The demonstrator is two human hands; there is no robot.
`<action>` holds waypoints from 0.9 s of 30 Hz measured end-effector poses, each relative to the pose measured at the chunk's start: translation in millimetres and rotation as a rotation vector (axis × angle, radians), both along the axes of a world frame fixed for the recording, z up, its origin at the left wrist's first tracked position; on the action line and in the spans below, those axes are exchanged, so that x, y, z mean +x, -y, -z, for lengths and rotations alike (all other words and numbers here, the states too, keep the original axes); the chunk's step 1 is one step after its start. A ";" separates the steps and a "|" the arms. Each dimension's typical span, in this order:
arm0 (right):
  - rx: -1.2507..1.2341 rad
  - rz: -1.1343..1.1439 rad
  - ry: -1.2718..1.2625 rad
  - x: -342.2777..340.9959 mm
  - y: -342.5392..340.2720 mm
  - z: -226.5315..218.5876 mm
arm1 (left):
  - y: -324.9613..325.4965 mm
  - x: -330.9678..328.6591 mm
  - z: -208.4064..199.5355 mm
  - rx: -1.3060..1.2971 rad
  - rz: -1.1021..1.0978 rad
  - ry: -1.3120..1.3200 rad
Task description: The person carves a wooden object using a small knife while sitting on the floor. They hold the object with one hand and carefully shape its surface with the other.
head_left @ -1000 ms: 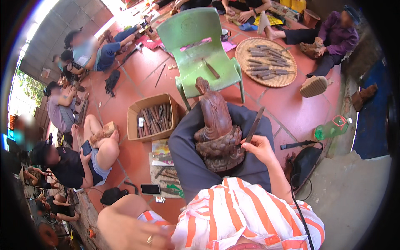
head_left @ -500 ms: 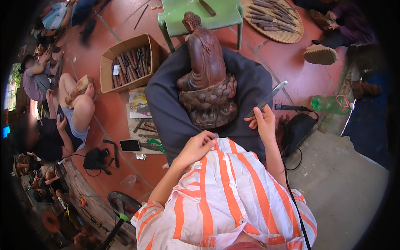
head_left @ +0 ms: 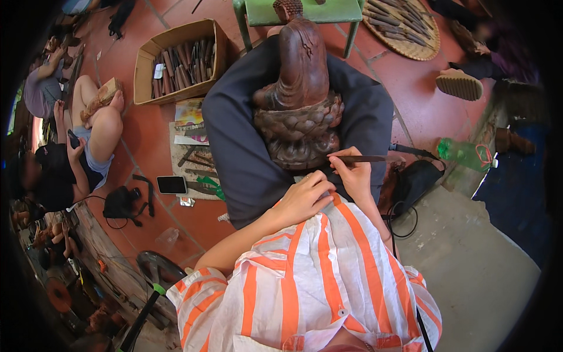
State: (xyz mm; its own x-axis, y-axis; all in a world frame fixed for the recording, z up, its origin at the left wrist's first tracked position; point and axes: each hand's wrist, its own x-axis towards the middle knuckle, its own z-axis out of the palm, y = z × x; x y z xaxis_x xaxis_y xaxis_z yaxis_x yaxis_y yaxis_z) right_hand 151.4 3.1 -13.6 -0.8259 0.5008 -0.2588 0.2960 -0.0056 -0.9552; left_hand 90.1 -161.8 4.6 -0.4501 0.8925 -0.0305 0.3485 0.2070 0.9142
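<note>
A dark carved wooden statue of a seated figure [head_left: 302, 67] stands upright between my knees, its back toward me. Its round base [head_left: 298, 138] is carved with petals. My right hand [head_left: 353, 174] pinches a thin flat metal blade [head_left: 366, 158] by the near lower right of the base. The blade lies almost level, one end pointing right and the other close to the base. Beside it, my left hand [head_left: 305, 196] rests at my lap by the shirt front, fingers loosely bent and partly apart. I see nothing in that hand, though its underside is hidden.
A cardboard box [head_left: 143, 73] of wood-handled tools stands left. Several tools lie on a board beside a phone [head_left: 171, 185]. A green stool [head_left: 264, 13] is beyond the statue, a woven tray [head_left: 431, 50] of tools far right. A green bottle [head_left: 466, 154] lies right. Other people sit left.
My right hand has moved left toward the base, turning the blade from slanting upward to nearly level. My left hand has shifted right, close to the right one.
</note>
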 end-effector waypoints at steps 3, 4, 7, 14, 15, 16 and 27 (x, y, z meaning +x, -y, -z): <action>0.270 -0.067 -0.058 -6.8 3.2 -3.1 | 4.0 5.4 -3.0 0.030 -0.052 -0.067; 0.367 -0.080 -0.106 -9.2 4.1 -3.1 | 5.3 7.5 -3.5 0.030 -0.072 -0.076; 0.355 -0.069 -0.122 -10.4 5.6 0.0 | 9.5 11.8 6.6 0.134 -0.057 -0.091; 0.462 -0.126 -0.087 -11.9 8.8 3.5 | 10.8 3.2 -7.6 -0.088 0.071 0.311; 0.439 -0.156 -0.051 -11.8 7.4 1.1 | 11.7 3.0 -6.0 -0.046 0.068 0.259; 0.417 -0.185 -0.015 -11.0 4.9 -0.9 | 12.8 3.6 -4.1 -0.005 0.064 0.206; 0.322 -0.274 0.104 -15.9 -1.0 -13.6 | 14.4 4.8 -3.4 0.016 0.084 0.184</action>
State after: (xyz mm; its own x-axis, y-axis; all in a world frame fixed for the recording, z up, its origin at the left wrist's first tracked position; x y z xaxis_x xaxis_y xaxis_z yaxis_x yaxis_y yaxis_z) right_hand 135.5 4.1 0.1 -0.9173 0.3359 -0.2139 0.3398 0.3800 -0.8603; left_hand 94.9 -176.2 8.0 -0.3627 0.9275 -0.0904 0.1908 0.1689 0.9670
